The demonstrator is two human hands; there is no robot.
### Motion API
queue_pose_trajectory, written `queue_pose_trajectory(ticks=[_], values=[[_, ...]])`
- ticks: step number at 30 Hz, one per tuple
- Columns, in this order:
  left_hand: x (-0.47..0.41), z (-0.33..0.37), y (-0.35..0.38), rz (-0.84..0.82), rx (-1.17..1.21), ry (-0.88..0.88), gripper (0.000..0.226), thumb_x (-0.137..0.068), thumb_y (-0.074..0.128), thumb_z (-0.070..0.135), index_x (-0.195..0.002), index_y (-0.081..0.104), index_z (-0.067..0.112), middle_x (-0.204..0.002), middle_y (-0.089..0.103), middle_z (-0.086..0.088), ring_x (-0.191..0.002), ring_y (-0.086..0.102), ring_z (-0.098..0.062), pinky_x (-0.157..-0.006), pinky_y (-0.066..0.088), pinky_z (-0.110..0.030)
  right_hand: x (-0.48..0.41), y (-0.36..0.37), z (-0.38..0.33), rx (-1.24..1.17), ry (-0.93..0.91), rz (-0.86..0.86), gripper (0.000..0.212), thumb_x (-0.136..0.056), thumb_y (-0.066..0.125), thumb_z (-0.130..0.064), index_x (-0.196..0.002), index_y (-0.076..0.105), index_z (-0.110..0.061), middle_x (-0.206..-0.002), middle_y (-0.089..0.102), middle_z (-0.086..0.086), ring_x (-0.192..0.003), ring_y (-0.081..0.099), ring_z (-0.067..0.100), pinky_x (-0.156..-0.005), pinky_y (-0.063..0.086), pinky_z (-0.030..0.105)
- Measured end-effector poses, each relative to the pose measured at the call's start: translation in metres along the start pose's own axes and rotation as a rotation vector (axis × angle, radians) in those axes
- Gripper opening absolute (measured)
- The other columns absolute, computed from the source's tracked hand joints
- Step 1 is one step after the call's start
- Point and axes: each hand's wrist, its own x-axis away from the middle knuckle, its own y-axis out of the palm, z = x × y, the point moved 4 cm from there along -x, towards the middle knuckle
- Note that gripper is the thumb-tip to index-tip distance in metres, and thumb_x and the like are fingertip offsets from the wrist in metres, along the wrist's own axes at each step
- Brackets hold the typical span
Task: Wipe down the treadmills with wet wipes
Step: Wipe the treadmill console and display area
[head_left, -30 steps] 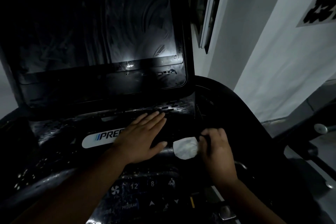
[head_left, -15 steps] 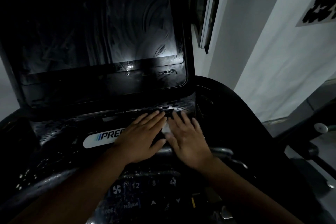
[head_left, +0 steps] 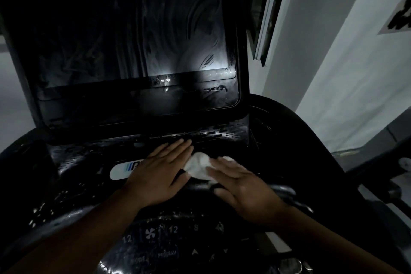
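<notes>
Left hand (head_left: 164, 173) flat on console (head_left: 224, 134), fingers straight, holding nothing. Right hand (head_left: 244, 191) flat, straight fingers pressing white wipe (head_left: 198, 168) onto console's middle, below screen (head_left: 133, 40), beside left hand.

Treadmill console (head_left: 222, 135): black, glossy, dimly lit. Dark screen (head_left: 133, 35) tilted up at rear, streaked with wet swirl marks; slotted vent strip below it. White oval logo badge (head_left: 121, 170) partly covered. Keypad (head_left: 173, 229) nearest camera shows fan icon, "12", "8", "PROGRAM". Droplets glint on lower left surface. Wet wipe (head_left: 199, 168): white, crumpled into wad, on console ledge right of badge, between left hand (head_left: 160, 176) and right hand (head_left: 246, 189); right hand's flat fingers press its right edge.
</notes>
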Motion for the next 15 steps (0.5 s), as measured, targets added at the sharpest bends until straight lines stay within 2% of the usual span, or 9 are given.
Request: queue_pose_trajectory(ticks=[2, 4, 5, 7, 9, 11, 13, 15], values=[[0.001, 0.0, -0.001, 0.01, 0.003, -0.012, 0.075, -0.1, 0.006, 0.066, -0.162, 0.012, 0.025, -0.168, 0.002, 0.012, -0.154, -0.001, -0.002, -0.124, 0.002, -0.03, 0.02, -0.016, 0.03, 0.035, 0.077, 0.048, 0.06, -0.106, 0.03, -0.055, -0.144, 0.054, -0.015, -0.155, 0.043, 0.003, -0.143, 0.043, 0.024, -0.121, 0.018, 0.021], [0.0, 0.001, -0.001, 0.0, 0.017, -0.013, 0.074, -0.099, 0.009, 0.065, -0.162, 0.009, 0.026, -0.168, 0.0, 0.013, -0.153, -0.005, 0.0, -0.124, 0.0, -0.029, 0.022, -0.027, 0.045, -0.025, 0.23, 0.101, 0.063, -0.102, 0.032, -0.059, -0.143, 0.056, -0.017, -0.154, 0.045, 0.002, -0.142, 0.043, 0.024, -0.117, 0.015, 0.012], [0.001, 0.002, -0.001, 0.001, 0.012, -0.01, 0.074, -0.1, 0.01, 0.065, -0.162, 0.01, 0.026, -0.168, 0.0, 0.012, -0.153, -0.005, -0.001, -0.124, 0.0, -0.029, 0.017, -0.027, 0.041, -0.073, 0.232, 0.117, 0.062, -0.1, 0.034, -0.059, -0.14, 0.059, -0.019, -0.152, 0.048, 0.002, -0.142, 0.043, 0.02, -0.116, 0.013, 0.009], [0.0, 0.001, -0.001, 0.007, -0.009, -0.013, 0.074, -0.1, 0.009, 0.065, -0.162, 0.012, 0.025, -0.168, 0.003, 0.011, -0.154, -0.004, -0.002, -0.123, 0.0, -0.029, 0.008, -0.022, 0.02, -0.178, 0.13, 0.128, 0.056, -0.1, 0.04, -0.059, -0.132, 0.066, -0.021, -0.147, 0.052, -0.004, -0.142, 0.039, 0.006, -0.117, 0.016, 0.01], [0.0, 0.0, 0.0, -0.007, -0.012, -0.016, 0.075, -0.099, 0.004, 0.066, -0.162, 0.01, 0.025, -0.168, 0.001, 0.012, -0.153, -0.006, -0.001, -0.124, 0.0, -0.03, 0.01, -0.019, 0.011, -0.251, 0.066, 0.188, 0.044, -0.099, 0.05, -0.054, -0.118, 0.075, -0.023, -0.141, 0.057, -0.008, -0.139, 0.037, -0.005, -0.116, 0.025, 0.016], [0.0, 0.0, -0.001, -0.014, -0.009, -0.019, 0.076, -0.098, 0.002, 0.066, -0.162, 0.005, 0.026, -0.168, -0.005, 0.013, -0.153, -0.011, 0.0, -0.124, -0.001, -0.03, 0.019, -0.025, 0.021, -0.215, 0.155, 0.34, 0.022, -0.095, 0.063, -0.038, -0.103, 0.077, -0.024, -0.134, 0.061, -0.002, -0.13, 0.046, 0.002, -0.109, 0.039, 0.024], [0.0, 0.002, -0.002, -0.026, -0.006, -0.016, 0.076, -0.096, 0.0, 0.067, -0.161, 0.0, 0.028, -0.167, -0.01, 0.014, -0.151, -0.015, 0.001, -0.125, -0.002, -0.031, 0.028, -0.029, 0.028, -0.196, 0.343, 0.418, 0.02, -0.094, 0.064, -0.032, -0.11, 0.074, -0.025, -0.131, 0.056, -0.005, -0.119, 0.049, 0.008, -0.098, 0.044, 0.023], [0.0, 0.001, -0.002, -0.018, -0.002, -0.014, 0.076, -0.097, 0.001, 0.067, -0.161, 0.002, 0.028, -0.167, -0.008, 0.014, -0.152, -0.014, 0.001, -0.125, -0.001, -0.031, 0.028, -0.025, 0.02, -0.196, 0.371, 0.387, 0.034, -0.098, 0.052, -0.039, -0.124, 0.069, -0.025, -0.128, 0.057, -0.007, -0.115, 0.055, 0.01, -0.095, 0.045, 0.018]])
